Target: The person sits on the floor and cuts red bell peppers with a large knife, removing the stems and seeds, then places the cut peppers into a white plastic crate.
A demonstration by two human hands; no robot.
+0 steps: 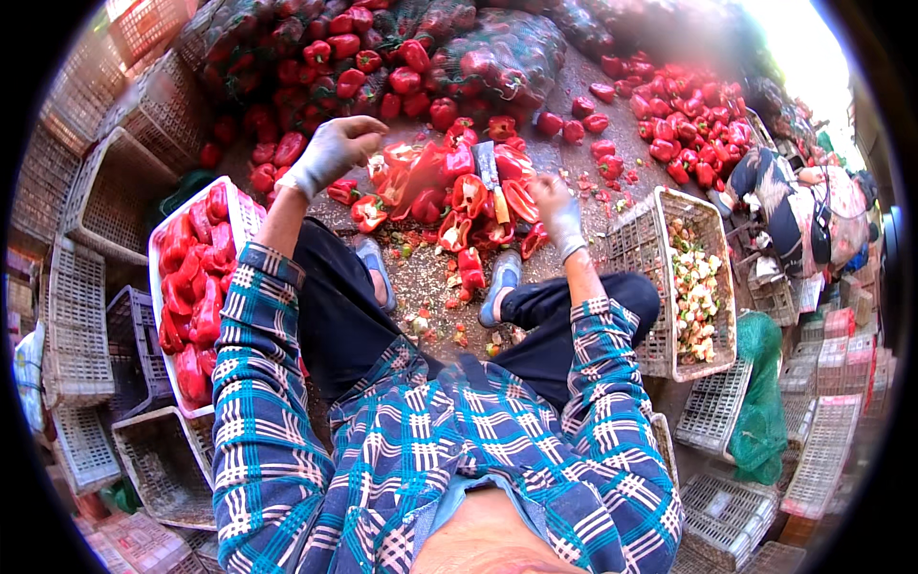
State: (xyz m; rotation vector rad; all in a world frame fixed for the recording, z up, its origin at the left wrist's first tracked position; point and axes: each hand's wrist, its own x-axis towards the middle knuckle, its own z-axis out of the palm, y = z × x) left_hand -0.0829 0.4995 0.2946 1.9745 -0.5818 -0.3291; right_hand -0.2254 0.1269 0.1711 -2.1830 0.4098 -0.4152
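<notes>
Netted sacks of red peppers (497, 57) are seen at upper centre. A blurred red pepper piece (406, 167) is pinched in the gloved left hand (330, 153); the right hand (555, 210) is curled beside a cleaver (488, 167), its fingers' grip unclear.

Head-worn fisheye looks steeply down, close over the lap.

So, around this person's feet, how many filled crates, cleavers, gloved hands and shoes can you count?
Filled crates: 2, pepper crate, scrap crate
Cleaver: 1
Gloved hands: 2, left hand, right hand
Shoes: 2, left shoe, right shoe
Total: 7
</notes>
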